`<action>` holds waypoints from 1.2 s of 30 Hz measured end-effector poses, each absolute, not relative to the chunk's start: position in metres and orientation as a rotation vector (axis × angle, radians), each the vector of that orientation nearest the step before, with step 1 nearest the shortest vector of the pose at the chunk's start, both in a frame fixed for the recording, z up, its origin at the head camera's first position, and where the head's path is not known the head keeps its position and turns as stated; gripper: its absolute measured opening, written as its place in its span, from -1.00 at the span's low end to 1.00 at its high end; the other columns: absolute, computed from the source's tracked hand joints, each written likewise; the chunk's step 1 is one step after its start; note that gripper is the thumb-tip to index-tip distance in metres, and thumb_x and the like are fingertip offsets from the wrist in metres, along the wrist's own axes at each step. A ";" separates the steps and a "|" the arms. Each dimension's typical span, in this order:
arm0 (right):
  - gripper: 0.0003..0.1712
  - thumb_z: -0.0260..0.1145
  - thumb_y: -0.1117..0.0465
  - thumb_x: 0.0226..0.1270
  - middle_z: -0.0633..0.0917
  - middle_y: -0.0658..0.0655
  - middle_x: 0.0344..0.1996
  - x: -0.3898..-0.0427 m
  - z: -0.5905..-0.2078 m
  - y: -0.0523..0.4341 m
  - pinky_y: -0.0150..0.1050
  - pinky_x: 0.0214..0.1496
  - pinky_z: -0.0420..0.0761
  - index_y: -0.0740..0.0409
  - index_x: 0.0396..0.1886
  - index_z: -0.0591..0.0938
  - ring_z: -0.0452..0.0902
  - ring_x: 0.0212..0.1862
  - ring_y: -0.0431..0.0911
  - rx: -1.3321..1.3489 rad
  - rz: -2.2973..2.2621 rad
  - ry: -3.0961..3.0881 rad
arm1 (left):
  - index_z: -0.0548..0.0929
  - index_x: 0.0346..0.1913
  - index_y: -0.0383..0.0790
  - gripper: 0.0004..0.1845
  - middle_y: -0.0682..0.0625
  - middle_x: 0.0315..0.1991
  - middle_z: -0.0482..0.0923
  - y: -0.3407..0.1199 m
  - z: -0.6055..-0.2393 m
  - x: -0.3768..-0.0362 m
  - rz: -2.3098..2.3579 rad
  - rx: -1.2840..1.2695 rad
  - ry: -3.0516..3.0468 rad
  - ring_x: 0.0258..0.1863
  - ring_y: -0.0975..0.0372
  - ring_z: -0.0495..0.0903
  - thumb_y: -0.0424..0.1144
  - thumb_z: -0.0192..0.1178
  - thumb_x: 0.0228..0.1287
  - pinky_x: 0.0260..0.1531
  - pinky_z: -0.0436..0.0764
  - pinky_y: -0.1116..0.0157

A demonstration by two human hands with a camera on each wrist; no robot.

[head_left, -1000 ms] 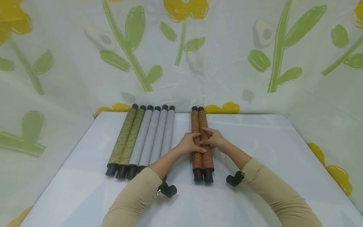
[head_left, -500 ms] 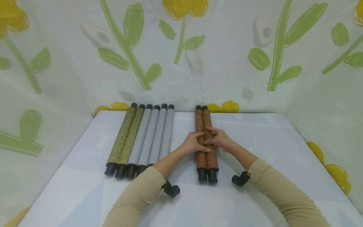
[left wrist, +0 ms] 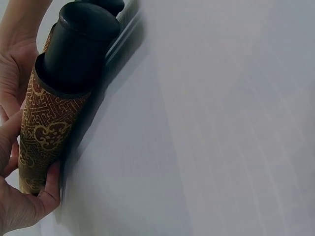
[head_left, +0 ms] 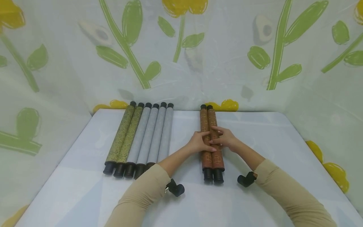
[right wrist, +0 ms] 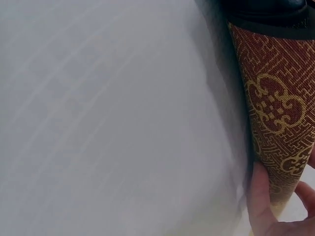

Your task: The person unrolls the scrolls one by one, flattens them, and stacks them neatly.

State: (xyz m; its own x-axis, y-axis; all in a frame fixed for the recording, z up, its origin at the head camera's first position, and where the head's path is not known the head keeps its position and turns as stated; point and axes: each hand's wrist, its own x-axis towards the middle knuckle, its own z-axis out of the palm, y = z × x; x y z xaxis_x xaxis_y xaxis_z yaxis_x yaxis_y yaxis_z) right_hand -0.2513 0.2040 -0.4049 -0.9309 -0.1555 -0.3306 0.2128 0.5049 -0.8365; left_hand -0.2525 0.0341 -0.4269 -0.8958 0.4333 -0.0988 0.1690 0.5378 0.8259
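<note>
While both hands clasp the pair of brown tubes (head_left: 212, 138) at mid-length, the step in hand looks like shifting or squaring that pair on the worktop (head_left: 269, 135). The left hand (head_left: 200, 143) curls its fingers over the near tube from the left, thumb underneath in the left wrist view; the right hand (head_left: 226, 139) wraps the other tube from the right, its thumb pressed to the patterned cloth. The two tubes lie touching, side by side, black caps toward the person and toward the curtain (head_left: 198, 56), well apart from the row of six (head_left: 141, 135) at the left: two green tubes, then four grey, all touching. A next move, as I judge it, calls for keeping the pair parallel so neither rolls away, and for both hands to travel together. No brand, label or readable writing shows; the brown cloth carries only a gold fret and rosette pattern, and the caps are plain black
</note>
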 end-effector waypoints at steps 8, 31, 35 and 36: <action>-0.11 0.35 0.29 0.19 0.14 0.47 0.37 -0.247 -0.402 0.219 -0.13 -0.17 0.64 0.04 0.48 0.14 0.38 0.15 0.17 0.063 -1.419 2.363 | 0.35 0.36 -0.18 -0.09 -0.35 0.29 0.22 0.049 -0.426 -0.250 1.291 0.527 2.496 0.26 -0.03 0.27 -0.05 0.51 -0.11 0.20 0.37 0.10; -0.09 0.36 0.25 0.18 0.12 0.53 0.34 -0.238 -0.401 0.261 -0.17 -0.21 0.64 0.08 0.48 0.13 0.49 0.03 0.11 0.059 -1.386 2.381 | 0.34 0.38 -0.10 -0.08 -0.25 0.34 0.18 0.087 -0.427 -0.241 1.332 0.475 2.445 0.31 0.03 0.24 0.01 0.49 -0.10 0.19 0.39 0.13; -0.07 0.36 0.23 0.18 0.09 0.52 0.36 -0.239 -0.398 0.269 -0.15 -0.17 0.63 0.07 0.49 0.10 0.40 0.14 0.18 0.071 -1.398 2.372 | 0.30 0.40 -0.08 -0.05 -0.23 0.36 0.15 0.092 -0.422 -0.241 1.351 0.465 2.422 0.32 0.05 0.21 0.02 0.48 -0.10 0.21 0.37 0.14; -0.08 0.36 0.23 0.19 0.09 0.50 0.37 -0.240 -0.397 0.270 -0.13 -0.14 0.62 0.05 0.49 0.11 0.37 0.17 0.21 0.084 -1.405 2.366 | 0.28 0.40 -0.08 -0.05 -0.22 0.37 0.15 0.093 -0.421 -0.241 1.362 0.460 2.416 0.33 0.05 0.20 0.02 0.48 -0.10 0.21 0.37 0.14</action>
State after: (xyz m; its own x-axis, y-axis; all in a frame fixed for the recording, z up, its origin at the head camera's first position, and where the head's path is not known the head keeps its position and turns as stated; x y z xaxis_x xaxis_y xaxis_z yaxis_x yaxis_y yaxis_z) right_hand -0.2399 0.2702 -0.3973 -0.9236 -0.1427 -0.3557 0.2440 0.4970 -0.8328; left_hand -0.2410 0.0934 -0.4205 -0.8937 0.4308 -0.1251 0.1161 0.4914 0.8632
